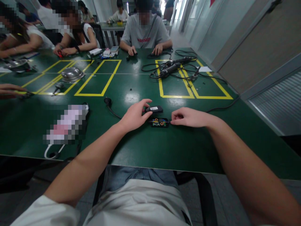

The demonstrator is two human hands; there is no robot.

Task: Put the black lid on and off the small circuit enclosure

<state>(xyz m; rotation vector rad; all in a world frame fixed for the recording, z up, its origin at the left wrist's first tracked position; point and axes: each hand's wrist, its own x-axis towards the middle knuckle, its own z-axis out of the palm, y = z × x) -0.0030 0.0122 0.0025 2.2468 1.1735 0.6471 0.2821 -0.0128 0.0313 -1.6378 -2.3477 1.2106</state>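
My left hand (135, 115) rests on the green table (145, 147), its fingers curled and pinching the left end of a black cover piece (154, 109) with a white label. Just in front of it lies an opened black adapter case (159, 122) with its circuit board showing. My right hand (187, 117) lies to the right of that case, fingers curled in, fingertips touching its right end. A black cable (221, 108) runs from the case toward the table's right edge.
A black plug with cord (108, 101) lies left of my left hand. A blurred-out object with a white cable (64, 125) sits at the near left. Yellow tape rectangles (98, 78), a metal bowl (72, 74) and tools with tangled cables (174, 66) lie farther back. Other people sit around the table.
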